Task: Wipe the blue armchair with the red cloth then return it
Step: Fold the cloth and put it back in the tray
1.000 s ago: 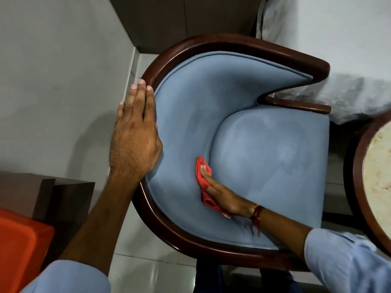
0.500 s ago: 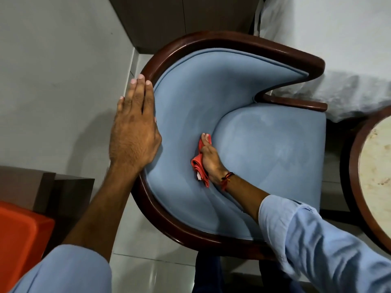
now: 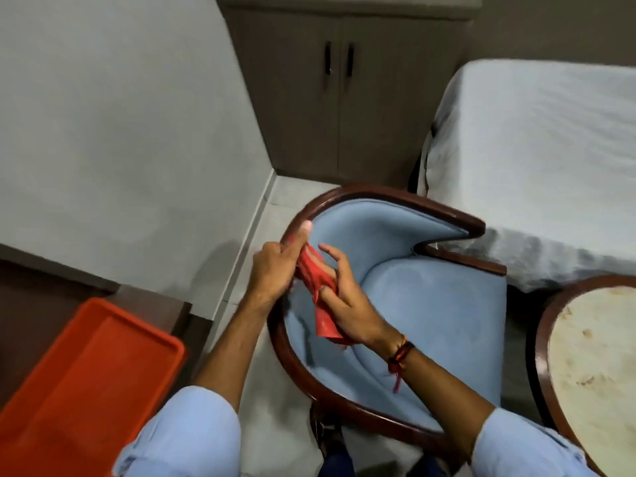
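The blue armchair with a dark wooden rim stands below me, its seat bare. I hold the red cloth in the air above the chair's left arm, stretched between both hands. My left hand pinches its upper end, with the thumb pointing up. My right hand grips its lower part, and a loose corner hangs below that palm.
An orange tray lies on a dark low table at the lower left. A round wooden-rimmed table sits at the right. A bed with a pale sheet stands behind the chair, and a brown cabinet stands against the far wall.
My right hand lifted the cloth off the chair's inner back. My left hand left the wooden rim and took hold of the cloth. The view tilted up, showing more of the room.
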